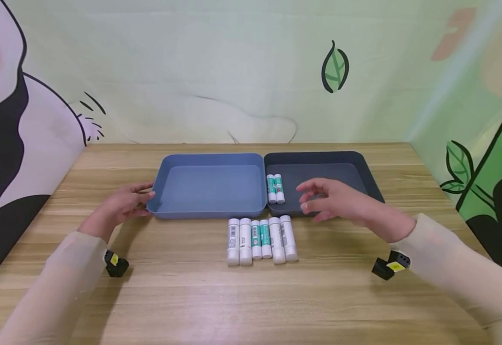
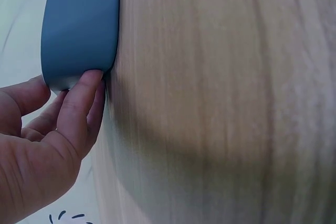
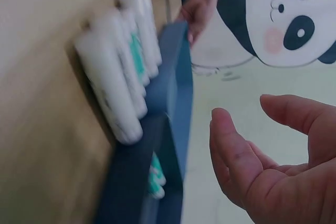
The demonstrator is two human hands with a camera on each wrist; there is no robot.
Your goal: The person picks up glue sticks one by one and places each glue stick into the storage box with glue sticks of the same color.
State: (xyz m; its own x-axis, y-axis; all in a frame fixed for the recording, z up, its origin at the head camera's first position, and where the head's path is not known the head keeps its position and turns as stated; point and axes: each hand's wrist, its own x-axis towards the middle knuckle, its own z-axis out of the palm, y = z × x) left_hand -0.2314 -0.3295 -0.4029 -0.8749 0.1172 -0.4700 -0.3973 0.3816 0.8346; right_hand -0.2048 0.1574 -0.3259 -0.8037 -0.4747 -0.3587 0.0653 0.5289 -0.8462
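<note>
A lighter blue tray [image 1: 212, 211] stands beside a dark navy tray [image 1: 371, 184], their short sides touching. My left hand [image 1: 125, 203] is at the blue tray's left end, its fingertips touching the outer wall [image 2: 79, 30]. Above the front of the navy tray hovers my right hand [image 1: 337, 199], fingers loosely bent and thumb apart, with nothing held. Two small green-and-white glue sticks [image 1: 275, 189] lie side by side at the navy tray's left end. In front of the trays, a row holds several larger white glue sticks [image 1: 245, 242] and two small green-and-white ones [image 1: 261, 239].
The wooden table [image 1: 181, 297] extends in front of the trays and to both sides. Behind it hangs a pale green cloth [image 1: 169, 72] printed with pandas and leaves. A small black device [image 1: 116, 263] sits at each wrist.
</note>
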